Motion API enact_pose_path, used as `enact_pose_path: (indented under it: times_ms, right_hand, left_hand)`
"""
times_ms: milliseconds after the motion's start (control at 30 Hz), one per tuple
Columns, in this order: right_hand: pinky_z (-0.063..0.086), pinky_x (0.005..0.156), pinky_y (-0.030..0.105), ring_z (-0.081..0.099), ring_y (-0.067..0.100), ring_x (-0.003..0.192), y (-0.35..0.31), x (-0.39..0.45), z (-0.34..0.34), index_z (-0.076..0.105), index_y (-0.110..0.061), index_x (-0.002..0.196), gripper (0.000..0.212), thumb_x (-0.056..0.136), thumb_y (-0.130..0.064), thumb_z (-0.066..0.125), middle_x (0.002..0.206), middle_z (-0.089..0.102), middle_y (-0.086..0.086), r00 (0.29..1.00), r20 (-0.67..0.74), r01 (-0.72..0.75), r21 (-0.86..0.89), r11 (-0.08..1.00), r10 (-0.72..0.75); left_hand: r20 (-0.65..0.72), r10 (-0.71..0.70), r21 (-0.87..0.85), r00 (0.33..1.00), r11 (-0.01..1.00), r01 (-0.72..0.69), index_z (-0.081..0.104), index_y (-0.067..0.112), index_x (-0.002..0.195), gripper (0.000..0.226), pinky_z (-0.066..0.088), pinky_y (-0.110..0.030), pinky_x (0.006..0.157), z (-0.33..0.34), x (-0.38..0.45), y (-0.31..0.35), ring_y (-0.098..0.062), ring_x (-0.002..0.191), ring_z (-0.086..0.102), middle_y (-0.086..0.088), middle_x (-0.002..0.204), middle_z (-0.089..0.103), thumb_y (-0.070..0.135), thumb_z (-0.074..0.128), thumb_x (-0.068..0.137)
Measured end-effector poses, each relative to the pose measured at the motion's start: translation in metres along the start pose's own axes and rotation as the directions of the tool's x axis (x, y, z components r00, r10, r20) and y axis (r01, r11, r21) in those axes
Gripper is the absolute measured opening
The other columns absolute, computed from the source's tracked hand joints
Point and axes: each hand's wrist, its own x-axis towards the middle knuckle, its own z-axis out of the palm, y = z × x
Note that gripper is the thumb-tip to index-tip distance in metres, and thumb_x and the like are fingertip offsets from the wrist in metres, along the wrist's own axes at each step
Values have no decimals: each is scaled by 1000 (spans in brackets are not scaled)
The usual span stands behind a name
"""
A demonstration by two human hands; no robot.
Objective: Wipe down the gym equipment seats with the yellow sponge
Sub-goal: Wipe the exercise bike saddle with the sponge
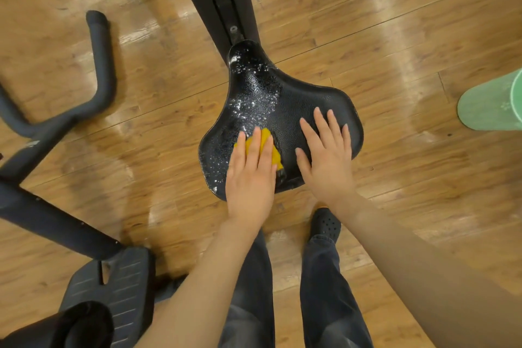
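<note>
With straight fingers (255,147) our left hand (251,175) presses the sponge (278,159) toward foam (248,104) beyond its fingertips, while our right hand (329,161) lies flat, seemingly steadying the seat (299,96).

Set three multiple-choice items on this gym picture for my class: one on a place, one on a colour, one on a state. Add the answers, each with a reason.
1. Where is the yellow sponge?
A) in a bucket
B) under the left hand on the seat
C) on a shelf

2. What colour is the object at the right edge?
A) red
B) blue
C) green

3. The right hand is:
A) flat on the seat, fingers straight
B) a fist
C) gripping a bottle

Answers:
1 B: yellow shows between the left fingers pressed on the seat.
2 C: it is plainly pale green.
3 A: it lies palm down with its fingers spread.
</note>
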Motion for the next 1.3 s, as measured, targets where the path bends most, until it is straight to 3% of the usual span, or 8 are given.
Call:
enact_pose_path:
  times_ms: [133, 233, 333, 500, 700, 967, 1200, 1300]
  right_hand:
    - [5, 117, 48, 9, 26, 147, -2, 0, 1, 36, -18, 145, 54, 94, -36, 37, 157, 22, 8, 1000, -15, -11, -36, 999, 11]
    - [5, 118, 49, 7, 27, 147, -2, -1, 2, 33, -18, 146, 58, 94, -42, 36, 157, 20, 8, 1000, -3, -9, -64, 998, 9]
    - [6, 118, 50, 7, 28, 147, -3, -2, 3, 33, -17, 146, 60, 94, -45, 37, 157, 20, 10, 1000, -16, -10, -88, 996, 9]
    - [7, 118, 51, 9, 29, 147, -6, -2, 8, 35, -14, 145, 59, 93, -41, 41, 156, 22, 12, 998, -56, -17, -111, 994, 11]
    - [6, 117, 51, 9, 28, 147, -10, -1, 9, 33, -13, 145, 59, 92, -39, 38, 156, 20, 13, 998, -56, -32, -132, 991, 25]
    - [10, 117, 52, 16, 26, 146, -16, -2, 17, 35, -7, 143, 58, 91, -31, 42, 155, 26, 13, 992, -124, -32, -106, 994, 19]
    - [7, 117, 51, 12, 25, 147, -18, -1, 18, 32, -7, 145, 65, 94, -47, 39, 156, 23, 11, 994, -101, -58, -152, 987, 42]
    - [8, 117, 52, 13, 25, 146, -20, -1, 18, 34, -7, 144, 64, 93, -46, 41, 155, 24, 11, 991, -123, -66, -124, 990, 51]
  left_hand:
    - [6, -53, -38, 999, 998, 53, 30, 16, 148, 55, 24, -42, 115, -6, 33, -4, -28, 147, 13, -4, 159, 19, 30, 44, 96]
    - [-75, -34, -47, 997, 998, 30, 43, 12, 141, 53, 33, -42, 111, 2, 6, -11, -31, 139, 32, -11, 149, 37, 28, 52, 90]
    - [-77, -42, -19, 996, 999, 41, 47, 11, 138, 58, 39, -42, 106, 10, -43, -17, -31, 130, 37, -13, 138, 44, 43, 47, 89]
    - [-67, -79, 1, 995, 997, 79, 41, 8, 142, 66, 35, -44, 111, 7, -40, -14, -34, 133, 36, -14, 142, 42, 48, 37, 90]
    - [-54, -353, -162, 934, 926, 341, 34, 5, 145, 62, 30, -45, 114, -4, 26, -9, -35, 134, 36, -16, 145, 38, 41, 38, 94]
    - [-33, -284, -111, 958, 954, 279, 32, 9, 147, 65, 30, -45, 114, 5, -30, 1, -34, 135, 34, -13, 148, 35, 44, 41, 92]
    - [-29, -456, -235, 889, 868, 438, 32, 6, 146, 68, 24, -44, 117, 1, 34, -25, -35, 142, 26, -13, 153, 31, 47, 24, 92]
    - [-78, -410, -230, 909, 894, 383, 29, 7, 148, 64, 21, -43, 119, 6, 7, -10, -31, 145, 21, -11, 156, 26, 44, 25, 97]
